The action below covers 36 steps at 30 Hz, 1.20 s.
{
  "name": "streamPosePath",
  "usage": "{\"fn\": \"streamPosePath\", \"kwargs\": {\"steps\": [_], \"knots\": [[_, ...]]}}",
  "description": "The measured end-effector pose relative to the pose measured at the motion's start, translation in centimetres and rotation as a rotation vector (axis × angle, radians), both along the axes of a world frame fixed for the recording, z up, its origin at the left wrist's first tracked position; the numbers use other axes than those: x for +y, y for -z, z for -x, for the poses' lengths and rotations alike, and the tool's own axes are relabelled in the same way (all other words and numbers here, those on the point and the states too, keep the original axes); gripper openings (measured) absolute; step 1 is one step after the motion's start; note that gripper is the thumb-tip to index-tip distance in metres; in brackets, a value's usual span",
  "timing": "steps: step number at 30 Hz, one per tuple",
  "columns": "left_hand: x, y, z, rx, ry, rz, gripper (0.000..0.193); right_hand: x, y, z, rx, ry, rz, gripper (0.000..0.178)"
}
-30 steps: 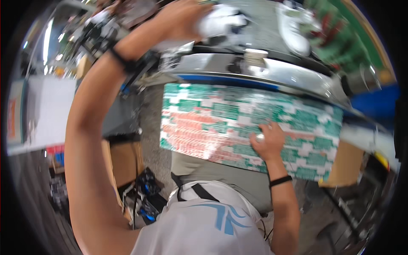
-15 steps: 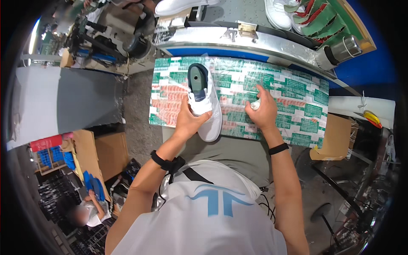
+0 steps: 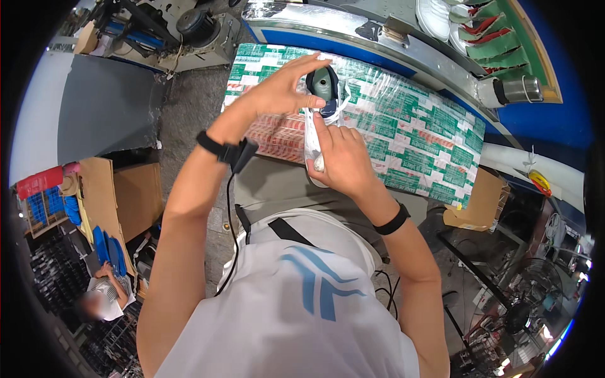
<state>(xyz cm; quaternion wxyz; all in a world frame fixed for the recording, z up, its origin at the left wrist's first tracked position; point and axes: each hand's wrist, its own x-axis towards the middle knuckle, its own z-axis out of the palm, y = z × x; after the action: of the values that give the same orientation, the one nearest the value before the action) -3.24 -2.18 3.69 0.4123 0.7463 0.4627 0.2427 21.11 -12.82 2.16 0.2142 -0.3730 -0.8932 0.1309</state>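
A white lace-up sneaker (image 3: 323, 88) with a dark lining and green insole lies on a board (image 3: 403, 126) covered in green-and-white printed tape, its heel end away from me. My left hand (image 3: 280, 88) spreads its thumb and fingers over the left side of the shoe's opening, the thumb at the dark tongue. From the near side, my right hand (image 3: 345, 157) reaches over the shoe's front with its index finger stretched to the tongue. Its other fingers are curled, and a small white wad (image 3: 319, 164) shows between thumb and palm. The toe is mostly hidden beneath this hand.
Beyond the board runs a metal-edged bench (image 3: 328, 22). White shoes (image 3: 433, 19) and a metal tumbler (image 3: 524, 89) are at the far right. A grey panel (image 3: 113, 107) stands left, a cardboard box (image 3: 479, 201) right. Another person (image 3: 110, 296) is at lower left.
My left hand has left the shoe's side and moved up to its opening. My right hand has come left onto the shoe with the wad. The view has shifted.
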Motion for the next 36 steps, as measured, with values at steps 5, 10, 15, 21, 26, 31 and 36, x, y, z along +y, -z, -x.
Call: {"fn": "streamPosePath", "kwargs": {"steps": [5,10,15,21,26,31,36], "knots": [[1.7,0.4,0.5,0.028,0.102,-0.046,0.081,-0.2,-1.3,0.4,-0.07,-0.026,0.073,0.09],[2.1,-1.1,-0.5,0.019,0.077,0.137,0.076,-1.1,-2.2,2.1,0.283,0.102,0.444,0.09],[2.1,1.4,0.1,0.047,0.092,-0.066,0.079,-4.1,-4.1,1.5,0.242,0.066,0.622,0.094],[2.0,0.7,0.0,0.066,0.041,0.042,0.078,-5.7,-4.6,-4.5,0.221,0.023,0.673,0.094],[1.3,1.1,-0.1,-0.038,0.008,0.093,0.079,-4.8,-3.9,-1.9,0.194,0.002,0.382,0.102],[1.0,0.0,-0.2,-0.029,-0.016,0.169,0.083,-3.1,-3.0,0.2,0.229,0.085,0.232,0.105],[1.5,1.1,0.3,-0.003,0.028,0.055,0.083,-3.0,-3.9,1.9,0.182,0.102,0.242,0.098]]}}
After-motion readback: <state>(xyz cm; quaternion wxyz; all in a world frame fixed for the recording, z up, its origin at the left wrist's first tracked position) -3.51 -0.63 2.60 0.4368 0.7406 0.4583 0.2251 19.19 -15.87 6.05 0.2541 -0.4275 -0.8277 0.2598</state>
